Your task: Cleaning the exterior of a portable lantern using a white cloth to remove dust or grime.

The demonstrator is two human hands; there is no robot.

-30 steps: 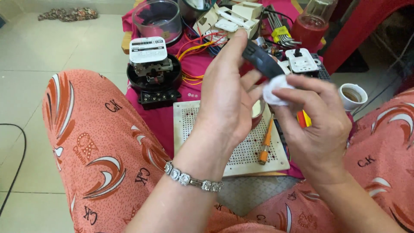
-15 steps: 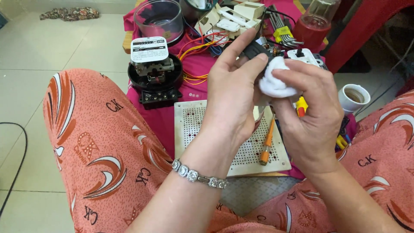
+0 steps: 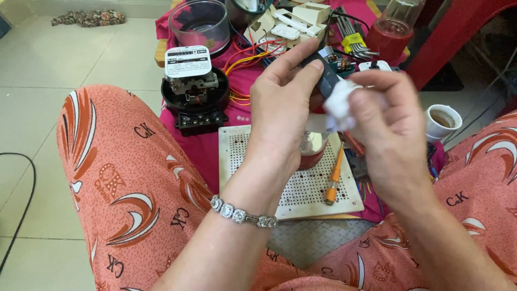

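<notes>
My left hand [image 3: 283, 116] holds a small dark grey part [image 3: 326, 75] between thumb and fingers, raised over the work area. My right hand [image 3: 390, 121] pinches a wad of white tissue [image 3: 339, 105] and presses it against that part. A bracelet of clear stones [image 3: 242, 214] circles my left wrist. Below the hands lies a white perforated board [image 3: 301, 188] with an orange-handled screwdriver [image 3: 334, 180] on it and a small red round thing [image 3: 312, 148], partly hidden by my left hand.
A black round electric meter base [image 3: 194, 99] with a white label sits on the pink cloth [image 3: 204, 148]. Behind stand a clear glass cover [image 3: 199, 21], white switch parts [image 3: 285, 24], hex keys [image 3: 353, 40], a red-based jar [image 3: 393, 29] and a white cup [image 3: 442, 121]. Tiled floor lies left.
Both hands have risen and come closer together. The right hand has turned the tissue against the dark part, and the head has tilted a little.
</notes>
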